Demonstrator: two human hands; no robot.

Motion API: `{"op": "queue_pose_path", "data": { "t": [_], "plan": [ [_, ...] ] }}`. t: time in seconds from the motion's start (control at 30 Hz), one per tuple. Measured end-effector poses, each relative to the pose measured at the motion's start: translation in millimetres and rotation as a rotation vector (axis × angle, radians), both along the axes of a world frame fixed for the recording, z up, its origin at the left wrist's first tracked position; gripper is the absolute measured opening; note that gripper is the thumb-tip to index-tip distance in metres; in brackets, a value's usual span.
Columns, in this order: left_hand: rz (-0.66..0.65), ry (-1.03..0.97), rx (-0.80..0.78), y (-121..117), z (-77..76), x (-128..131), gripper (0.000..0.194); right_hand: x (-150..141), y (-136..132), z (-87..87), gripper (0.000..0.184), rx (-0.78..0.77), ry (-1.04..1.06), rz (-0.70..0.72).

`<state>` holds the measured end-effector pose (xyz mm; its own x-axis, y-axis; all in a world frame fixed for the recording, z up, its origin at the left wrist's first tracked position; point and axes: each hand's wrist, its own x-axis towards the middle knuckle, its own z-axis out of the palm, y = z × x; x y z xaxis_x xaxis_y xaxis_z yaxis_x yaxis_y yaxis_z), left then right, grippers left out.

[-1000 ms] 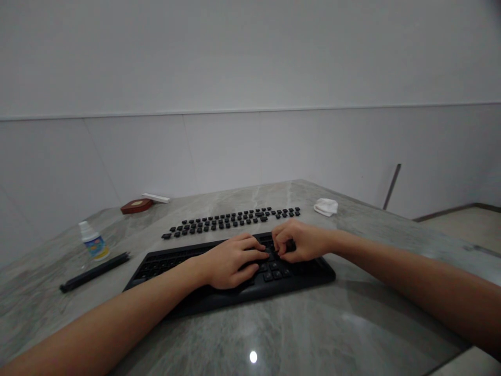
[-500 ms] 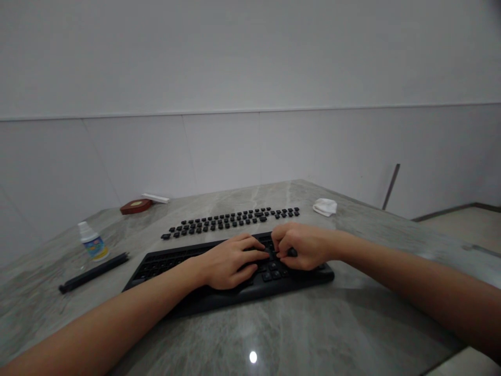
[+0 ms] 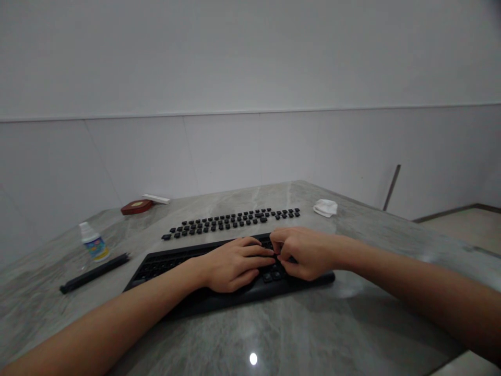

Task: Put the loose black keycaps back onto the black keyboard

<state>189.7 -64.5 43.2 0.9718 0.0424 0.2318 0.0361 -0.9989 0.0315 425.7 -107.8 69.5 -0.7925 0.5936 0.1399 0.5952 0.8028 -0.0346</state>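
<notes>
A black keyboard point(image 3: 235, 300) lies at a slant on the marbled table, some of its keys seated on the right part. My left hand point(image 3: 233, 265) rests on it palm down, its fingers stretched toward the right over the keys. Just right of those fingertips, my right hand point(image 3: 303, 253) is curled closed, with its fingertips down at the keyboard. Whatever sits between these fingers is hidden. Beyond the keyboard, loose black keycaps point(image 3: 221, 226) are laid out in several rows.
To the left stand a white spray bottle point(image 3: 94, 244) with a blue and yellow label and a dark brush-like stick point(image 3: 95, 272). A reddish-brown case point(image 3: 136, 207) and a white strip point(image 3: 156, 199) lie near the wall. Crumpled white cloth point(image 3: 325, 208) sits at the back right.
My right hand has turned and dropped slightly, its fingers closing nearer the left fingertips. My left fingers have shifted a little to the right. The keycap rows stay as they were.
</notes>
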Motion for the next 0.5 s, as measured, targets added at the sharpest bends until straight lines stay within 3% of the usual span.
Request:
{"op": "queue_pose_path", "data": {
  "t": [0.5],
  "plan": [
    [0.025, 0.006, -0.023, 2, -2.7, 1, 0.045, -18, -16, 6.3, 0.011, 0.055, -0.195, -0.107]
  ]
}}
